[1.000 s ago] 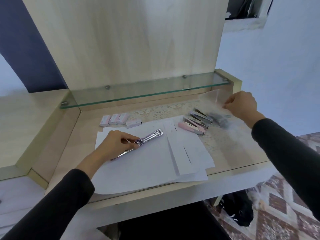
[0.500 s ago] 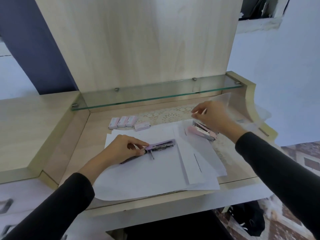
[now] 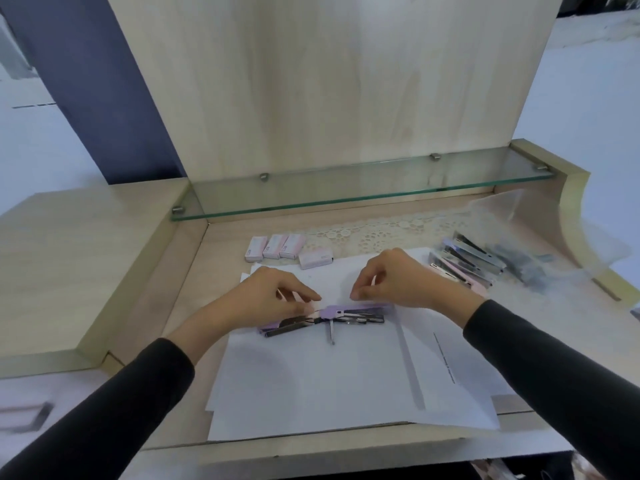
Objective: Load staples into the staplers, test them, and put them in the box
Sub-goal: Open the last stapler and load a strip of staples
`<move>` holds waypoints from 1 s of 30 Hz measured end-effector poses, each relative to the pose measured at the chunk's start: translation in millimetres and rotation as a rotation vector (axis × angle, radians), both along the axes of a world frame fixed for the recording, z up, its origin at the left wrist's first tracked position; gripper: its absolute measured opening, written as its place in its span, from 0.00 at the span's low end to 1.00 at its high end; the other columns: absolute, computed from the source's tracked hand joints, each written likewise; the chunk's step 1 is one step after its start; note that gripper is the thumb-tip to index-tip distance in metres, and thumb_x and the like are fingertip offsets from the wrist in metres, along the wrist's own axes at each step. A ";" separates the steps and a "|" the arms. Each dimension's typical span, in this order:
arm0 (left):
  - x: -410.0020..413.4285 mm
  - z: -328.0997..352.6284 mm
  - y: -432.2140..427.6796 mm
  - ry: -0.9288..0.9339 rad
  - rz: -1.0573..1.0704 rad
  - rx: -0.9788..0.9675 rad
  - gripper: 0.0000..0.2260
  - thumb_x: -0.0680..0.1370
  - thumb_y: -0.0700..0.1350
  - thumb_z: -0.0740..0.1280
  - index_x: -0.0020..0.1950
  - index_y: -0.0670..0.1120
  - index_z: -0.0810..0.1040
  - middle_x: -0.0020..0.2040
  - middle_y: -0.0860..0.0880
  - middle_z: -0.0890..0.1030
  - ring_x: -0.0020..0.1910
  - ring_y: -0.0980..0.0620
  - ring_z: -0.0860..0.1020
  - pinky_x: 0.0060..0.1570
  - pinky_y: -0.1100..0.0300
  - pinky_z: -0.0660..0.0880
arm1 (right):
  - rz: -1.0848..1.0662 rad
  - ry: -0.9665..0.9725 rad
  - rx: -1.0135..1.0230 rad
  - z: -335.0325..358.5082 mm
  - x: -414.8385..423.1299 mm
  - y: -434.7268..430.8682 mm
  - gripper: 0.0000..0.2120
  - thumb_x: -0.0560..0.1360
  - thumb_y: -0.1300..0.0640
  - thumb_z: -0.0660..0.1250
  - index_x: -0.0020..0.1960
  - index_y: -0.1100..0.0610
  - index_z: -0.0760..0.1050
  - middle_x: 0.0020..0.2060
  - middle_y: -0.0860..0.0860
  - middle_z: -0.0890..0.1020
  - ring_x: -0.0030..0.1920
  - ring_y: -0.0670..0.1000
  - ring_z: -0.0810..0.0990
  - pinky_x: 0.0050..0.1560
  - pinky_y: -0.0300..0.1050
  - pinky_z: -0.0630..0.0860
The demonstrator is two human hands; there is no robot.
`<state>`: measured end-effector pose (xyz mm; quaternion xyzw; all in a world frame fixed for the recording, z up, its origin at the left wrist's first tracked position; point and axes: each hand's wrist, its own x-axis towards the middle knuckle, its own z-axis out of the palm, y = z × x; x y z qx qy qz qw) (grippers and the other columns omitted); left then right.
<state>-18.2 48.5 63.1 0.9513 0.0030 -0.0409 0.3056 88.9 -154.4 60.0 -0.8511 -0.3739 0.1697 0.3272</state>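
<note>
Lilac stapler [image 3: 334, 311] lies opened flat on the white paper sheets [image 3: 311, 386]. Left hand [image 3: 263, 299] grips its left end, fingers curled over it. Right hand [image 3: 398, 282] sits at the magazine end, fingertips drawn together — whether they pinch anything, cannot tell. Staple boxes [image 3: 277, 247] lie behind; more staplers [image 3: 464, 268] to the right.

Left sleeve [image 3: 114, 410]: long, plain black, snug cloth, ending at the wrist left of the stapler [image 3: 332, 315].
Right sleeve [image 3: 554, 368]: the same plain black, long and snug, ending at the wrist right of the stapler.
Cuffs: plain, straight edges.
Left hand [image 3: 266, 299]: bare beyond the cuff.
Right hand [image 3: 398, 282]: bare beyond the cuff.
</note>
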 end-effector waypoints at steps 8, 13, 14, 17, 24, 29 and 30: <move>56.1 1.2 9.9 -0.237 0.163 0.219 0.14 0.73 0.46 0.70 0.57 0.45 0.80 0.53 0.48 0.80 0.43 0.56 0.74 0.44 0.70 0.66 | -0.087 -0.227 0.007 -4.1 26.6 36.7 0.10 0.73 0.58 0.68 0.53 0.58 0.79 0.48 0.54 0.82 0.38 0.45 0.73 0.45 0.37 0.68; 73.9 -16.7 2.7 -0.163 0.120 0.419 0.14 0.73 0.48 0.69 0.56 0.44 0.78 0.53 0.45 0.80 0.54 0.45 0.73 0.49 0.56 0.70 | -0.078 -0.264 -0.024 -11.8 36.5 59.1 0.15 0.72 0.61 0.65 0.59 0.59 0.76 0.55 0.55 0.81 0.51 0.55 0.78 0.51 0.42 0.71; 74.7 -19.3 2.4 -0.169 0.121 0.451 0.12 0.73 0.48 0.68 0.54 0.44 0.78 0.51 0.45 0.80 0.53 0.44 0.72 0.47 0.55 0.69 | -0.069 -0.268 -0.016 -13.6 37.2 62.0 0.15 0.72 0.62 0.65 0.58 0.59 0.77 0.54 0.55 0.81 0.49 0.54 0.78 0.50 0.41 0.71; 74.2 -20.9 2.8 -0.186 0.130 0.429 0.13 0.74 0.48 0.67 0.57 0.47 0.79 0.52 0.46 0.80 0.52 0.44 0.71 0.47 0.54 0.70 | -0.076 -0.241 0.041 -17.4 38.8 65.3 0.12 0.70 0.63 0.67 0.53 0.58 0.80 0.50 0.53 0.83 0.38 0.46 0.73 0.44 0.36 0.67; 54.5 -11.5 -1.2 -0.193 0.122 0.321 0.18 0.74 0.48 0.68 0.64 0.49 0.75 0.58 0.49 0.78 0.57 0.48 0.69 0.54 0.57 0.67 | -0.032 -0.153 0.126 -12.2 37.6 49.9 0.13 0.66 0.59 0.74 0.50 0.58 0.80 0.45 0.50 0.82 0.31 0.39 0.70 0.34 0.27 0.67; 42.5 -19.0 -0.3 -0.157 0.127 0.316 0.18 0.75 0.49 0.67 0.64 0.51 0.73 0.60 0.51 0.76 0.59 0.52 0.69 0.54 0.62 0.64 | -0.014 -0.157 0.103 -14.3 31.4 36.4 0.12 0.65 0.60 0.75 0.48 0.56 0.81 0.37 0.43 0.78 0.28 0.38 0.73 0.33 0.25 0.68; 40.1 -20.2 0.9 -0.157 0.134 0.304 0.18 0.75 0.49 0.67 0.64 0.50 0.73 0.61 0.52 0.76 0.59 0.52 0.68 0.53 0.64 0.62 | -0.022 -0.154 0.105 -15.5 31.3 33.7 0.12 0.65 0.61 0.74 0.48 0.56 0.81 0.36 0.42 0.78 0.29 0.36 0.74 0.33 0.25 0.68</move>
